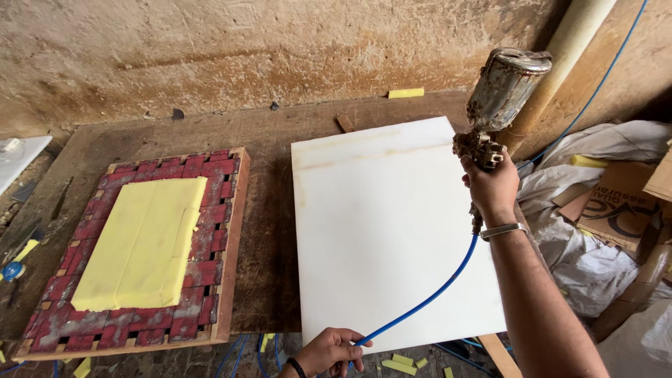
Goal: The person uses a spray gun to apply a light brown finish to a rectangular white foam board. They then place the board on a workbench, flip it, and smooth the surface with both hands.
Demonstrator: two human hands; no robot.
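The right hand (492,187) grips a spray gun (498,105) raised over the white panel (392,231) on the table (266,231), while the left hand (330,351) pinches its blue hose (427,299) at the panel's near edge, apparently mid-spraying.

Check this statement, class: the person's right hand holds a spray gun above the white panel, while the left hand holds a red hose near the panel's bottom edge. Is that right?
Not quite: the hose is blue, not red, as the head view shows. The rest stands: the right hand holds the spray gun above the white panel, and the left hand holds the hose near the panel's bottom edge.
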